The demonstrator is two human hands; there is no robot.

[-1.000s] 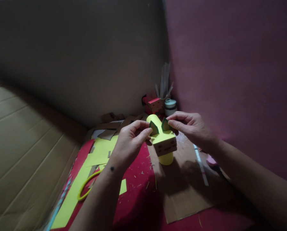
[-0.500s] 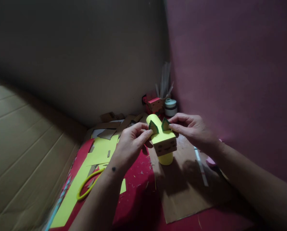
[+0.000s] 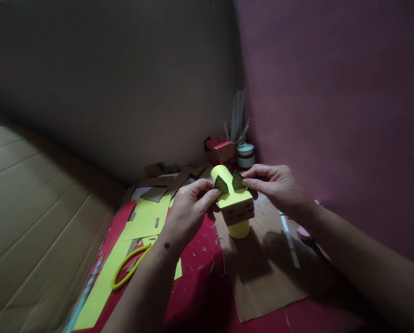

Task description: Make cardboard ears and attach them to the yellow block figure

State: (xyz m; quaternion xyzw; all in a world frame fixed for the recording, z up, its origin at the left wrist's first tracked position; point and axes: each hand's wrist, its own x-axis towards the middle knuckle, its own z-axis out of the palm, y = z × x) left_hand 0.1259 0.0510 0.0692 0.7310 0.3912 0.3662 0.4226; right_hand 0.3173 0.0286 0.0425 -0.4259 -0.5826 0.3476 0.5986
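Observation:
A yellow paper-and-cardboard animal figure (image 3: 235, 198) stands on a brown cardboard sheet (image 3: 262, 296), with a drawn face on its front. Two pointed cardboard ears edged in green rise from its yellow top. My left hand (image 3: 196, 203) pinches the left ear (image 3: 221, 185) between thumb and fingers. On the other side, my right hand (image 3: 271, 182) pinches the right ear (image 3: 237, 180) at its outer edge. The ears' bases meet the top; whether they are stuck there I cannot tell. Some of my left fingers are hidden behind the figure.
Yellow paper sheets (image 3: 151, 215) and a yellow ring-shaped handle (image 3: 128, 268) lie left on the red surface. Cardboard scraps (image 3: 154, 193) pile behind. A red box figure (image 3: 223, 150), a lidded jar (image 3: 245, 155) and white sticks (image 3: 237, 115) stand in the corner. A pale strip (image 3: 290, 240) lies right.
Almost nothing differs. Both hands keep their hold on the ears, with only a very slight shift of the fingers and the view.

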